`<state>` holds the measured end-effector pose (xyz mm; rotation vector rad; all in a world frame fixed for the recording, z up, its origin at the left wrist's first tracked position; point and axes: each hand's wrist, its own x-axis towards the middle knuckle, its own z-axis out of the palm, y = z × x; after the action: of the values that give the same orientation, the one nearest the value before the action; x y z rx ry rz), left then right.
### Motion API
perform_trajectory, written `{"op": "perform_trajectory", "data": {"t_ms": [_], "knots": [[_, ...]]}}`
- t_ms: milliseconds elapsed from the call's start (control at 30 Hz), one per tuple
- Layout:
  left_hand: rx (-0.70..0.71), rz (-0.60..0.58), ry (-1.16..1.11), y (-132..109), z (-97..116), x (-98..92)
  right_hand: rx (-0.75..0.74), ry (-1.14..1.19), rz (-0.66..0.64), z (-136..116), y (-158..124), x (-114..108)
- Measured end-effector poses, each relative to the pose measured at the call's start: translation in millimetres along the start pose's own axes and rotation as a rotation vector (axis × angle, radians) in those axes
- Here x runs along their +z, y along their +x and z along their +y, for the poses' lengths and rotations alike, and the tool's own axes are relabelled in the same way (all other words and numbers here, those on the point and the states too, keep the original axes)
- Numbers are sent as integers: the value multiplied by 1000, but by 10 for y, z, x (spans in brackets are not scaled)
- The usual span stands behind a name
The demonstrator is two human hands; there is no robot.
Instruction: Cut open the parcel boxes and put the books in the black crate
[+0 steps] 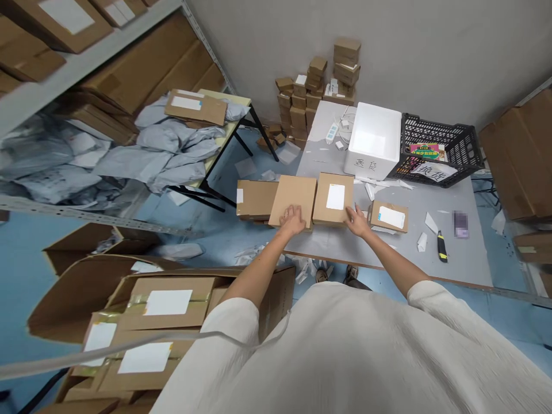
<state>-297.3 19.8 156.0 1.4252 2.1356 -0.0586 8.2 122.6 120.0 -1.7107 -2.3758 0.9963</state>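
My left hand (pixel 293 220) lies on the near part of a plain cardboard box (pixel 294 192), fingers spread over its top. Against that box's right side sits a second cardboard box (pixel 322 214) with a white label (pixel 335 196). My right hand (pixel 357 222) touches this labelled box at its near right edge, its fingers apart. A smaller labelled carton (pixel 389 217) lies a little to the right of that hand. Left of the plain box is another cardboard box (pixel 257 198), partly hidden by it.
The grey table (pixel 414 241) bears a white foam box (pixel 374 141), a black crate (pixel 442 146), a power strip (pixel 332 133), paper scraps and a utility knife (pixel 442 247). A big open carton (pixel 77 299) of labelled boxes stands at left, below shelves of grey parcels (pixel 159 155).
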Motion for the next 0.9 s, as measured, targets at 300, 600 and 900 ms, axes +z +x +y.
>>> {"op": "perform_trajectory", "data": {"t_ms": [300,600,900], "knots": [[129,-100,41,132,-199,-28,39,15,25,-88,-21,154],[221,-85,44,395,-173,-169,11,42,22,-60,-106,182],[222,-76,73,479,-140,-248,58,27,-10,-177,-47,182]]}}
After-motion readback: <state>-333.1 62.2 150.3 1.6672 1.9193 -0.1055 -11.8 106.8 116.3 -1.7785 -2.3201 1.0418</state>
